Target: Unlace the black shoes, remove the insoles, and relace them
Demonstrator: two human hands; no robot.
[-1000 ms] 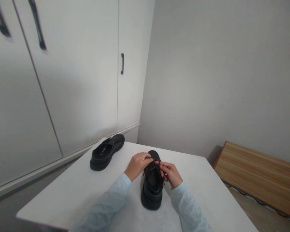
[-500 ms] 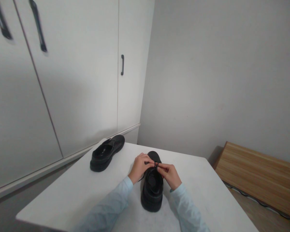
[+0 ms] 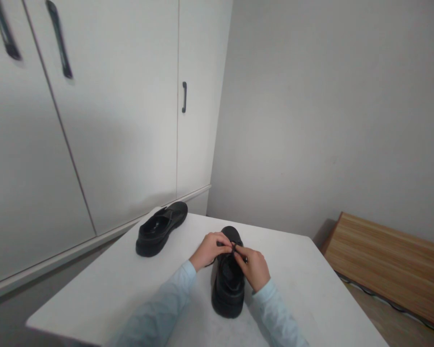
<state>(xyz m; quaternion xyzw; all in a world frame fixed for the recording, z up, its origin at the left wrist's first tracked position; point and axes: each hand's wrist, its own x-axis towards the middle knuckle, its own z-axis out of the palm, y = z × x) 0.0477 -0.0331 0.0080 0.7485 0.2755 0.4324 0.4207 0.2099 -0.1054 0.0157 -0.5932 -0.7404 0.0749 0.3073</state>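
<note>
A black shoe (image 3: 228,301) rests on the white table with its toe pointing away from me and its heel towards me. Over its lacing, my left hand (image 3: 211,248) is closed in a pinch on the black shoelace (image 3: 211,263), one end of which trails out on the left side. From the right, my right hand (image 3: 253,265) pinches the lace at the same spot, its fingertips almost touching those of the left. The fingers partly cover the knot area. A second black shoe (image 3: 161,230) lies farther left, near the table's back edge.
The white table (image 3: 130,299) carries both shoes. White cabinets (image 3: 123,120) with dark handles stand behind it on the left, and a grey wall (image 3: 311,120) rises at the back. A slanted wooden board (image 3: 386,265) with a cable along its lower edge is at right.
My right hand has turned and shifted slightly at the lace, its fingers now angled more downward. My left hand stays pinched near the same place. Both shoes stay put.
</note>
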